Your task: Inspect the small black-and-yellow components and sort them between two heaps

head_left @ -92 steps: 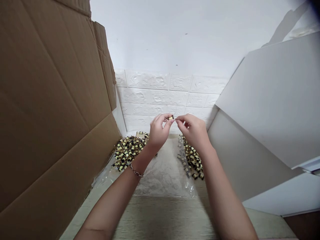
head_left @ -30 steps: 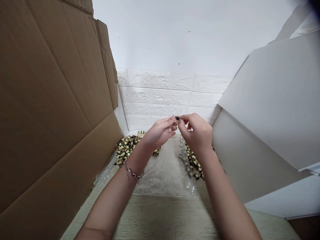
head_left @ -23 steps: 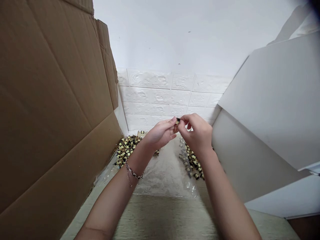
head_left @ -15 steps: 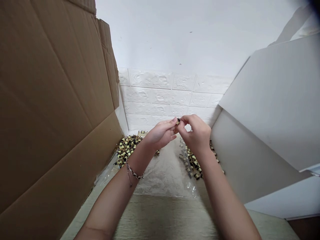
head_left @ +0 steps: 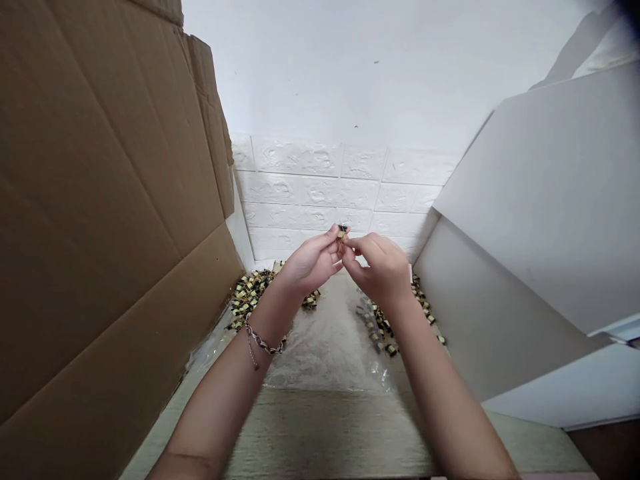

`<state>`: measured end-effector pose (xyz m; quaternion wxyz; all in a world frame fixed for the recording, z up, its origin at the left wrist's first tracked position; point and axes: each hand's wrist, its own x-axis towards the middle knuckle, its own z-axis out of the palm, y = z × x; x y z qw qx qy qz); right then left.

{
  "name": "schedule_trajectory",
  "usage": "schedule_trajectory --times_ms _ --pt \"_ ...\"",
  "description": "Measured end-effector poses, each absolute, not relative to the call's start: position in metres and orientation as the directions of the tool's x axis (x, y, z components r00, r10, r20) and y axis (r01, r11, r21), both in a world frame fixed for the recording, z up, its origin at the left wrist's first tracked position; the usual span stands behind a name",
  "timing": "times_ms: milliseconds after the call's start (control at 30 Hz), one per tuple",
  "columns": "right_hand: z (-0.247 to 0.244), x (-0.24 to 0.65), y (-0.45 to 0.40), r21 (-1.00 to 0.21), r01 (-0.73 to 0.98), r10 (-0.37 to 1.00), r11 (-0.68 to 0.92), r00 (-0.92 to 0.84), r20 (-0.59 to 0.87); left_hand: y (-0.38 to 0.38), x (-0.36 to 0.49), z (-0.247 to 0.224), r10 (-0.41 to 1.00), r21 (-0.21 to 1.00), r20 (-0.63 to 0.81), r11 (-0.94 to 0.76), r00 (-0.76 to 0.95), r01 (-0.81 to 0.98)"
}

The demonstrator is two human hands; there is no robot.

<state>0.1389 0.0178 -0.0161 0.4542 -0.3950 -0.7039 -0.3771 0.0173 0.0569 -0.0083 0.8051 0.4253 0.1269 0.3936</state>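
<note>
Between the thumb and fingers of my left hand [head_left: 314,261] is a small transformer [head_left: 342,233], with a yellow-wrapped middle, a black end on top and thin pins. Copper-coloured wire leads hang from its lower side. My right hand [head_left: 381,268] pinches at these leads, thumb and forefinger pressed together just below the yellow body. The very tips of the leads are hidden by the fingers. Both hands are raised above a clear plastic bag [head_left: 327,353] lying on the table.
A pile of similar transformers [head_left: 245,300] lies at the left, and a second pile [head_left: 424,303] lies at the right, partly behind my right arm. A tall cardboard sheet [head_left: 115,200] walls off the left side, white panels [head_left: 540,200] the right. A white brick-pattern wall [head_left: 300,190] closes the back.
Both hands have shifted slightly left with the transformer. My right fingers have moved from its black end down to the wire leads, and the black end now points up.
</note>
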Motion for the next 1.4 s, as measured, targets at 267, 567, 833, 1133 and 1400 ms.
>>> schedule_trajectory --times_ms 267,567,833,1133,1400 --pt "-0.005 0.144 0.010 -0.059 0.843 0.314 0.535 -0.134 0.940 0.063 0.017 -0.014 0.791 0.916 0.248 -0.004 0.559 -0.401" --pt "-0.002 0.159 0.018 -0.560 0.661 0.621 0.500 0.177 0.763 0.059 0.019 -0.012 0.680 0.606 0.693 -0.729 0.240 0.318" --pt "-0.003 0.159 0.021 -0.691 0.559 0.689 0.457 0.268 0.673 0.050 0.023 -0.011 0.630 0.465 0.715 -0.753 0.303 0.466" --pt "0.000 0.162 0.020 -0.777 0.422 0.750 0.468 0.276 0.602 0.048 0.022 -0.008 0.598 0.472 0.739 -0.788 0.309 0.396" --pt "-0.002 0.166 0.027 -0.845 0.209 0.819 0.493 0.217 0.532 0.047 0.022 -0.007 0.587 0.472 0.758 -0.795 0.284 0.381"
